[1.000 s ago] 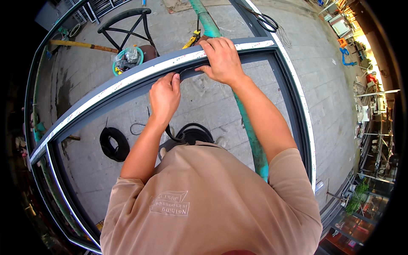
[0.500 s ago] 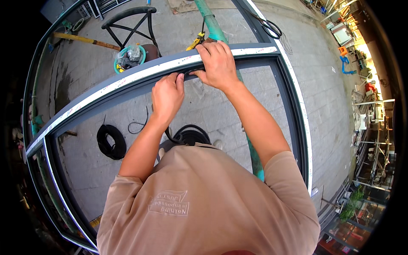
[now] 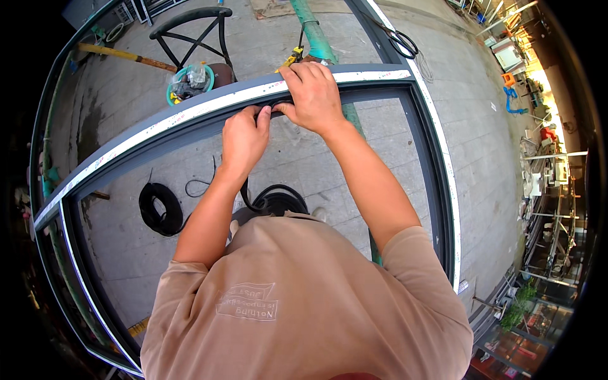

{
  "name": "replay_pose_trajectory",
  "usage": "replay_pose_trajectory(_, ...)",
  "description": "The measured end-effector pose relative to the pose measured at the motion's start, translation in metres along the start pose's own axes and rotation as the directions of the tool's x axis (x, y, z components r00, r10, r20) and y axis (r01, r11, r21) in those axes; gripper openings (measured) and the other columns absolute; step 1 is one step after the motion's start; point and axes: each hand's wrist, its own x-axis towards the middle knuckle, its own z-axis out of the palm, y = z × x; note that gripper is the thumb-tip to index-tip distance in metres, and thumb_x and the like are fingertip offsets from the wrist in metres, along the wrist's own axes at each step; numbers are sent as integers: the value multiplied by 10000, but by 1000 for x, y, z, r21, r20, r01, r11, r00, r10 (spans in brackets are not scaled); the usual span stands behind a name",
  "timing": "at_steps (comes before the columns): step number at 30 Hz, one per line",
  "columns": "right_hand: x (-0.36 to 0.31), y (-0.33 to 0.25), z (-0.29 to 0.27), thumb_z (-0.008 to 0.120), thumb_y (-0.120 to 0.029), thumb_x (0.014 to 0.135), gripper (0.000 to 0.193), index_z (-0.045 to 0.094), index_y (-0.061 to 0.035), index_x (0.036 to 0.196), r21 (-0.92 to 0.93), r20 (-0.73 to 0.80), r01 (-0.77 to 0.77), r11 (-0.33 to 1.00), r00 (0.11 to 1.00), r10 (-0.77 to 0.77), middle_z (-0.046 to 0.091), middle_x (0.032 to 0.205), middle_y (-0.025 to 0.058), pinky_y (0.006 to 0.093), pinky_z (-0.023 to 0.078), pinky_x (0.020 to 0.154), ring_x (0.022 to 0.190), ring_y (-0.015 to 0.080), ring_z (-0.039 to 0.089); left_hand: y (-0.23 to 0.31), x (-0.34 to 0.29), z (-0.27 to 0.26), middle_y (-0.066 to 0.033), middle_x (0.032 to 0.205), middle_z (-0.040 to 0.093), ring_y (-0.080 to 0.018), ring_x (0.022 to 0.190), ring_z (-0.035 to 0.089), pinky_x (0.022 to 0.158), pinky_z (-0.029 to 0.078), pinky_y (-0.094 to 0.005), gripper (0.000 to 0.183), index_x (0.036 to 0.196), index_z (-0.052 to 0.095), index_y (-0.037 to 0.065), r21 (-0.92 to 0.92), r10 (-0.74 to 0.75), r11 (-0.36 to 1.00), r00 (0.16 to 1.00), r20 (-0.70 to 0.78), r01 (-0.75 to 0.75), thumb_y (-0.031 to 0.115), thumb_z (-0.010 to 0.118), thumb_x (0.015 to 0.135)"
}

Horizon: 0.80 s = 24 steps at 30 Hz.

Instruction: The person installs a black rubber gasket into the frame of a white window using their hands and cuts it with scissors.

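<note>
A large grey metal frame (image 3: 152, 130) with a white-faced edge lies across in front of me. My left hand (image 3: 246, 140) is closed at the inner groove of its far rail, thumb and fingers pinching a black rubber strip (image 3: 277, 104). Just to the right, my right hand (image 3: 311, 96) curls its fingers over the top of the rail, while its thumb presses on the strip below. The two thumbs are close together. More of the strip hangs below my left wrist toward a black coil (image 3: 282, 195) near my body. The fingertips of my left hand are partly hidden.
Another black coil (image 3: 160, 209) lies on the paved floor inside the frame. Beyond the rail are a black chair (image 3: 190, 35), a teal basin (image 3: 208, 84) of odds and ends, a yellow tool (image 3: 290, 59) and a green pole (image 3: 313, 31). Black cable loops (image 3: 403, 44) rest at the far-right corner.
Both hands have shifted slightly left along the rail, staying close together at the groove. The whole view has moved a little too.
</note>
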Motion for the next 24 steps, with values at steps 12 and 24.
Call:
replay_pose_trajectory(12,-1,18,-7,1010,-377,718,847,665,-114,1446,43,119,39,998,992,-44,706,1343,119,506,456,1216,1311,360,649,-88,-80,13,-140,1035,762,-191,872,718,785,560,-355,351,1380,645,9,-304,-37,953,998,-57,17,237,716,1123)
replay_pose_trajectory(24,-30,71,-49,973,-337,780,804,663,-158,1500,-93,128,-37,995,991,48,686,1360,166,567,385,1287,1358,384,620,-65,-40,-43,-257,1069,788,-409,970,776,868,587,-446,244,1219,717,-24,-130,38,990,997,-68,-47,196,689,1119)
